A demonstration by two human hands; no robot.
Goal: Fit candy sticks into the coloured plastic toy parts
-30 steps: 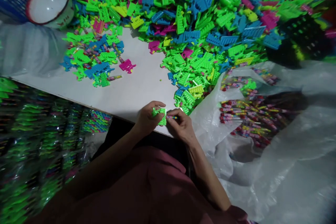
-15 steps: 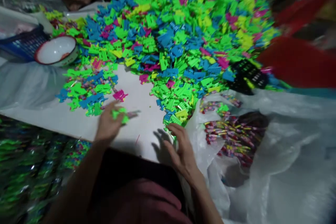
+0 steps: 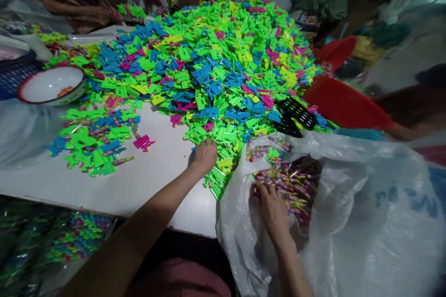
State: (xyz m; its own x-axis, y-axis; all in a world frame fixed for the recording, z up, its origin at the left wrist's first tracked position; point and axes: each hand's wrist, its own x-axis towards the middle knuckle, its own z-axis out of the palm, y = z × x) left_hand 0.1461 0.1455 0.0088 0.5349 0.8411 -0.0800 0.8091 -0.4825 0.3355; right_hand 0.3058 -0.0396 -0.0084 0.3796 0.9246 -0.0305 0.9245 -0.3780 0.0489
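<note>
My left hand (image 3: 204, 155) reaches to the near edge of a big pile of green, blue, pink and yellow plastic toy pieces (image 3: 223, 65), knuckles up, fingers curled down among green pieces; whether it grips one is hidden. My right hand (image 3: 272, 206) is inside a clear plastic bag (image 3: 348, 222), fingers spread on the small colourful candy sticks (image 3: 296, 181) that fill it. A smaller heap of assembled pieces (image 3: 94, 139) lies to the left on the white table (image 3: 149, 181), a pink piece (image 3: 144, 142) at its edge.
A white bowl with a red rim (image 3: 52, 84) and a blue basket (image 3: 14, 72) stand at the far left. Red tubs (image 3: 344, 106) and a black grid piece (image 3: 296, 116) lie right of the pile. Packed bags (image 3: 52, 241) sit below the table edge. Another person's hands (image 3: 97, 14) work at the far side.
My left hand tossed the green piece toward the small heap, then swung right to the big pile. My right hand moved from the table edge into the candy bag. The view tilted up.
</note>
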